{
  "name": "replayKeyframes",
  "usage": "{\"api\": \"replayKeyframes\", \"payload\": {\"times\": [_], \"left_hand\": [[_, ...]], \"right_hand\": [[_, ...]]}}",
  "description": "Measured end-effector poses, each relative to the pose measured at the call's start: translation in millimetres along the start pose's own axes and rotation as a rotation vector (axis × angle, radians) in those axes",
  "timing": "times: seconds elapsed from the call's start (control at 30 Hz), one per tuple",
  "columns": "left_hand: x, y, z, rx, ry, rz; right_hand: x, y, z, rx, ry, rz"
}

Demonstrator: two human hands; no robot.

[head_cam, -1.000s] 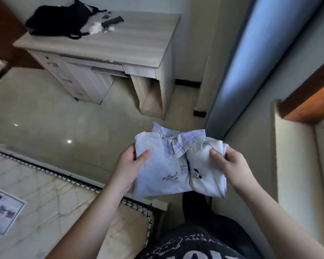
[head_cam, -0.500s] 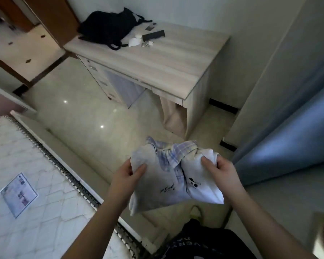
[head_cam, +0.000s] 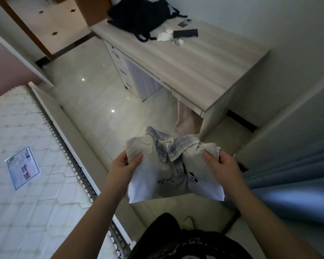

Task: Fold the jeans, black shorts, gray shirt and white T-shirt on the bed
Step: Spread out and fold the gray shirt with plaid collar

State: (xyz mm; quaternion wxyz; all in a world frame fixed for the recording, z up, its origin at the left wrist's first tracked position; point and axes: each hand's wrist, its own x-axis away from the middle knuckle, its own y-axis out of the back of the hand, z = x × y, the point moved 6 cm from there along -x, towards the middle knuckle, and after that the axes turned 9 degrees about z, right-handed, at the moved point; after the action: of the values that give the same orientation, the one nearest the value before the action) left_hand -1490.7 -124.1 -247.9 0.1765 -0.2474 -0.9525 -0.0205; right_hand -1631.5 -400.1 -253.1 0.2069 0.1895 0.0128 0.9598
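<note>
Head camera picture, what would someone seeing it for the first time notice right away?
First, the folded shirt with a plaid collar, held up at centre by the left hand and right hand. Next, the bare mattress at left, and the desk beyond, a black bag on its far end.

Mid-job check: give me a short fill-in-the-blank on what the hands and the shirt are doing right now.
1. The folded shirt is held by ____ hands.
2. The shirt's plaid ____ faces away from the person.
3. The mattress lies on the person's ____ side.
4. The black bag rests on the ____.

Missing words: both; collar; left; desk
</note>
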Motion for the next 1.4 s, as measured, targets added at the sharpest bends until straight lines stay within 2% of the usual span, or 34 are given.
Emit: {"api": "replayKeyframes", "payload": {"times": [0.23, 0.4, 0.6, 0.8, 1.07, 1.4], "left_hand": [[-18, 43, -7, 0.026, -0.005, -0.062], [-44, 93, -15, 0.045, -0.008, -0.188], [-86, 168, -29, 0.107, -0.002, -0.300], [-126, 247, -63, 0.170, -0.030, -0.323], [-180, 336, -94, 0.148, -0.047, -0.456], [-269, 443, -99, 0.191, 0.037, -0.595]], "right_hand": [[-42, -41, 24, -0.005, 0.007, 0.076], [-90, -91, 47, 0.037, 0.038, 0.151], [-169, -165, 86, 0.140, 0.071, 0.227], [-241, -233, 130, 0.249, 0.085, 0.255], [-327, -297, 182, 0.255, 0.089, 0.248], [-487, -386, 219, 0.221, 0.032, 0.364]]}}
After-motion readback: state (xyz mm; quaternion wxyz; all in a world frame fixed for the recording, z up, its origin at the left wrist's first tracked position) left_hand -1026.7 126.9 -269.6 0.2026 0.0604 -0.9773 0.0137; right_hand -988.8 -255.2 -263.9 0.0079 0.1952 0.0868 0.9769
